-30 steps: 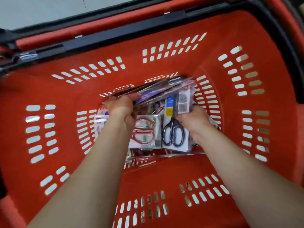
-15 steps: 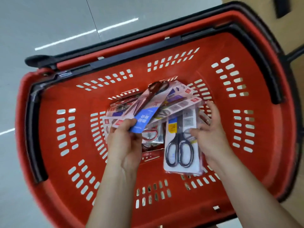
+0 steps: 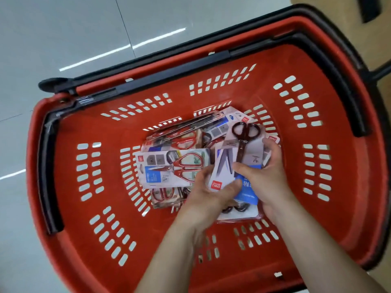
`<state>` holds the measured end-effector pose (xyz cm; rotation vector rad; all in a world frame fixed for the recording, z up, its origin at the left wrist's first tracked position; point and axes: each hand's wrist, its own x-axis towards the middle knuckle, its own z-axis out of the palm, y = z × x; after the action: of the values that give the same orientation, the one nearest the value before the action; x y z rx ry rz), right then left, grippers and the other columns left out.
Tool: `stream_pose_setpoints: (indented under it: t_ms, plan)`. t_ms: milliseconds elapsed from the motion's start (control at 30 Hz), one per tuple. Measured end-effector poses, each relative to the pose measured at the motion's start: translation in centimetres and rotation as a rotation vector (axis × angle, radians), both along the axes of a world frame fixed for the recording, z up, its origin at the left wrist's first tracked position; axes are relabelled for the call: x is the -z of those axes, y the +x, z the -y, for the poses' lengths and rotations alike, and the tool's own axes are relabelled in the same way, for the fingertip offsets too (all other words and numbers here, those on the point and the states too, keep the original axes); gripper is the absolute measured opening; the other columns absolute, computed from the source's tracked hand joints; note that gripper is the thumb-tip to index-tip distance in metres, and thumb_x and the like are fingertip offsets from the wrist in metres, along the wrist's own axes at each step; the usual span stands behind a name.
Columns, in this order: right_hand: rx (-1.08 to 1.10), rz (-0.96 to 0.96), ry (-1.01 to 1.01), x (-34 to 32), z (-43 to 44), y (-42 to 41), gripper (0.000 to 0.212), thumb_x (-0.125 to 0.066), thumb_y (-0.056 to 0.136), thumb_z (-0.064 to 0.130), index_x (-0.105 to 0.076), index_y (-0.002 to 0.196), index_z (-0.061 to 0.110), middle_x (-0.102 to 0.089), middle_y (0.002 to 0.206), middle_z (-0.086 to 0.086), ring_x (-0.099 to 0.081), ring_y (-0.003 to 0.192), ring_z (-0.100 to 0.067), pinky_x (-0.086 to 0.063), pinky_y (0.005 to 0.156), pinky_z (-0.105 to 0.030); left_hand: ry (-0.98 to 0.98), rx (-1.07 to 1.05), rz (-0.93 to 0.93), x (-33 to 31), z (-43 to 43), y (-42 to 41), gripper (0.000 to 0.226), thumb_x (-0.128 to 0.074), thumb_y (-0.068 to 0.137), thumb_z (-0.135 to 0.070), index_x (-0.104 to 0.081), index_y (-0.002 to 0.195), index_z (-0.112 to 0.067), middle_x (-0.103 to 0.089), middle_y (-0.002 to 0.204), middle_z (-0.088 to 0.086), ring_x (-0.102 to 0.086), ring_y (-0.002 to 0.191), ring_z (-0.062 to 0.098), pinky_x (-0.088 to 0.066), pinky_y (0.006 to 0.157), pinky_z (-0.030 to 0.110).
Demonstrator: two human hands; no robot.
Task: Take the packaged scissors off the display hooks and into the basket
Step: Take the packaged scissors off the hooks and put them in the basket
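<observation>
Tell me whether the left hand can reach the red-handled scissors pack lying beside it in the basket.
Probably yes: the red-handled scissors pack lies face-up just beside the left hand, nothing between. But that hand pinches the fanned packs and must release first.

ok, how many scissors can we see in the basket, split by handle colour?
Red-handled scissors: 3
Maroon-handled scissors: 1
Black-handled scissors: 1
Total: 5 plainly showing; other packs overlap, handles hidden.
</observation>
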<state>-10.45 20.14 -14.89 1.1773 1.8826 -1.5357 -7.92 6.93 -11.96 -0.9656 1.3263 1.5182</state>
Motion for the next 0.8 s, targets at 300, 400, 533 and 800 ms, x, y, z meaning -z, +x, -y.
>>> stream_pose_setpoints:
  t_ms: [300,400,533,800]
  plan:
    - [-0.258,-0.014,0.082,1.3,-0.9,-0.3,0.052,-0.074,0.081,0.001,-0.057,0.119,0.032,-0.051,0.100,0.019,-0.060,0.059,-0.002,-0.052,0.053,-0.021,-0.922,1.010,-0.504,9.6,4.0,-8.5,0.060,-0.056,0.097,-0.036,-0.032,0.149,-0.021,-0.041,0.152,0.003,-0.036,0.141,0.028,-0.035,0.114,0.047]
    - [-0.197,0.001,0.019,1.6,-0.7,-0.6,0.047,-0.073,0.083,0.000,-0.055,0.113,0.032,-0.043,0.090,0.025,-0.058,0.051,0.007,-0.045,0.044,-0.013,-0.966,1.126,-0.393,13.0,3.1,-9.4,0.055,-0.054,0.097,-0.043,-0.036,0.145,-0.022,-0.046,0.146,0.004,-0.038,0.138,0.029,-0.030,0.113,0.056]
    - [-0.177,0.007,0.080,2.2,-0.6,-0.8,0.051,-0.074,0.082,0.004,-0.053,0.119,0.032,-0.048,0.090,0.019,-0.067,0.065,-0.028,-0.056,0.057,-0.038,-1.041,1.105,-0.483,14.2,2.4,-7.7,0.033,-0.060,0.096,-0.031,-0.057,0.129,-0.029,-0.055,0.136,-0.002,-0.052,0.125,0.022,-0.027,0.113,0.055]
    - [-0.268,0.038,0.081,1.9,-0.7,-0.3,0.049,-0.073,0.082,0.005,-0.055,0.116,0.036,-0.051,0.091,0.021,-0.070,0.066,-0.017,-0.060,0.058,-0.042,-0.943,1.222,-0.417,13.6,6.2,-8.2,0.057,-0.064,0.092,-0.018,-0.036,0.141,-0.020,-0.061,0.106,0.006,-0.058,0.097,0.028,-0.048,0.083,0.039]
